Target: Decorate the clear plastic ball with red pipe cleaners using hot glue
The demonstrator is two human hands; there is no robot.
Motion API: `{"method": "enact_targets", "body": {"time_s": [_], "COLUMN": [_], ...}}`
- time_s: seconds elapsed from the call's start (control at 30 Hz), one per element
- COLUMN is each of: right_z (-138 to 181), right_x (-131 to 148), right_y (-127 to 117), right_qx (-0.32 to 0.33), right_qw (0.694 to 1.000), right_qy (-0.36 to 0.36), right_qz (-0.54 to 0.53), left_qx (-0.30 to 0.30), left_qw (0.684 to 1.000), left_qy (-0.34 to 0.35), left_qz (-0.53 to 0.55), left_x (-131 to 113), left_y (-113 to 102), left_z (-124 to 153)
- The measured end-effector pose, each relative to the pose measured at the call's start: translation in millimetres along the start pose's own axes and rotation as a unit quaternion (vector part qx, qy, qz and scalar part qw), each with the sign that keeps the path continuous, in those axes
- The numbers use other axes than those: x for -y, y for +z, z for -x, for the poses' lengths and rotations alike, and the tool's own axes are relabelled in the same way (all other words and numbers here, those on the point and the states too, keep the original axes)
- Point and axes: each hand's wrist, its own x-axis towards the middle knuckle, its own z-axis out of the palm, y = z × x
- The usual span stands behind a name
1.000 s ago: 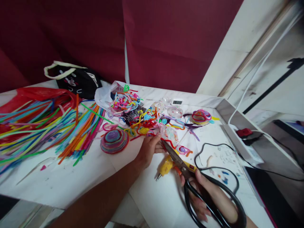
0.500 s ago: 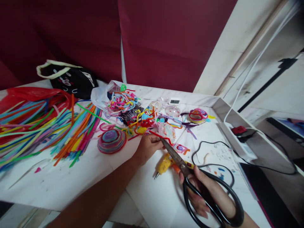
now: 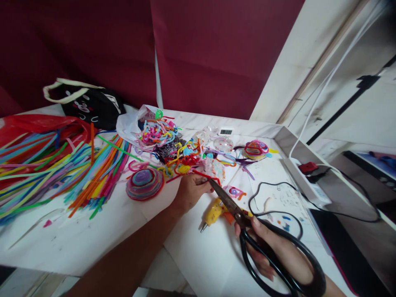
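My right hand (image 3: 275, 253) grips large black-handled scissors (image 3: 247, 222), blades closed and pointing up-left toward my left hand. My left hand (image 3: 190, 192) is closed, pinching a thin red pipe cleaner (image 3: 204, 176) whose end reaches the blade tips. A yellow glue gun (image 3: 215, 211) lies on the white table (image 3: 93, 239) under the scissors. Just beyond my left hand sits a heap of short curled coloured pipe cleaners (image 3: 182, 154).
Long straight pipe cleaners (image 3: 55, 169) fan over a red bag at left. A coiled purple disc (image 3: 144, 183), a black tote bag (image 3: 89, 105), a small digital display (image 3: 226, 131), a black cable (image 3: 272, 198) and a white power strip (image 3: 306, 185) lie around.
The view has shifted slightly. My left hand stays pinched on the red pipe cleaner while the scissors' tips have come closer to it.
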Motion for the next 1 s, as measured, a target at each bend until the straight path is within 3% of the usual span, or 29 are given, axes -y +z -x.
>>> {"method": "enact_targets", "body": {"time_s": [0.27,0.7,1.0], "right_z": [-5,-11,-7], "right_x": [5,1,5], "right_y": [0,0,10], "right_qx": [0.038,0.079,0.084], "right_qw": [0.999,0.991,0.989], "right_qy": [0.020,0.025,0.015], "right_qz": [-0.030,-0.105,-0.117], "left_qx": [-0.008,-0.055,-0.061], "left_qw": [1.000,0.990,0.989], "left_qy": [0.022,0.102,0.096], "left_qz": [0.013,-0.081,-0.096], "left_x": [1,11,9], "left_y": [-1,-4,-3], "left_z": [0,-2,-1]}}
